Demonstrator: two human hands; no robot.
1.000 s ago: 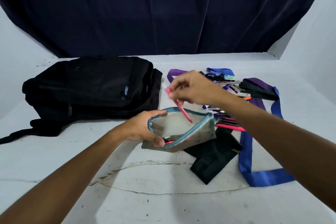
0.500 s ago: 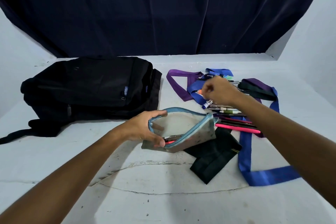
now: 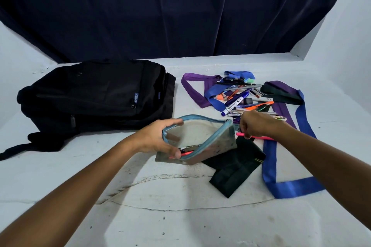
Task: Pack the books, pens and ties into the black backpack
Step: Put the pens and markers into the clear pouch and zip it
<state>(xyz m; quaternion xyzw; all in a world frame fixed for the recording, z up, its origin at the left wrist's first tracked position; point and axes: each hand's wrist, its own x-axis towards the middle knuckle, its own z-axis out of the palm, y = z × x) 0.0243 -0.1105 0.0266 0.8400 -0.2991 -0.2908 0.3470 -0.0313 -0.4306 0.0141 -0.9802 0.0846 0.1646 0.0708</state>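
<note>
From the head camera, at frame center my left hand is gripping the pouch mouth, holding it agape. My right hand, fingers curled, is pinching a pink pen. The backpack is lying upper left.

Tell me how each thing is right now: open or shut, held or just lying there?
Black backpack: lying flat, looks zipped shut.
Clear pouch: zip open, held open, a few pens inside.
Left hand: grips the pouch's rim.
Right hand: pinches the pink pen.
Pink pen: lying on the table, being picked up.
Pen pile: loose, unpacked.
Blue tie: lying unfolded.
Purple tie: lying unfolded.
Dark green tie: folded, partly under the pouch.
</note>
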